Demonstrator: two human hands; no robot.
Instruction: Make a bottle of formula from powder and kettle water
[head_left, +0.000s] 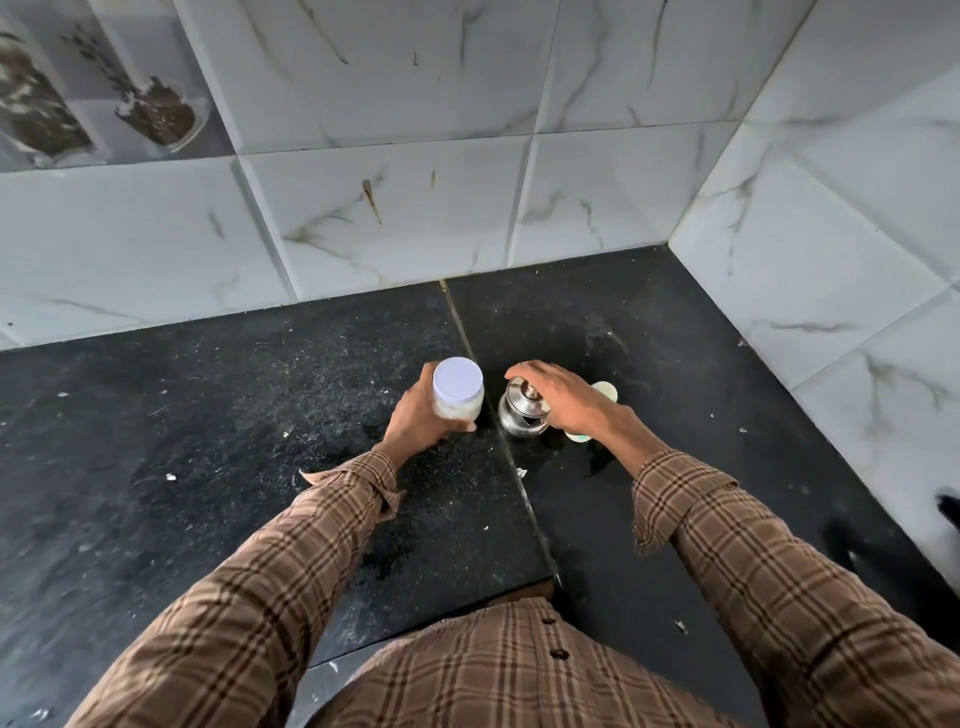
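A small clear jar (459, 396) with a white lid and pale powder inside stands on the black counter (208, 441); my left hand (418, 418) grips it from the left side. Just to its right stands a small steel kettle (521, 410) with a knobbed lid. My right hand (563, 400) hovers over the kettle with fingers spread and relaxed, fingertips near the lid knob. Behind and under that hand, a pale cream bottle (605, 392) is partly hidden; only its rim and a bit of its base show.
White marble-look tiled walls (519, 182) close the counter at the back and on the right, forming a corner. A seam (488, 374) runs down the counter between jar and kettle. Crumbs and specks lie scattered on the dark surface.
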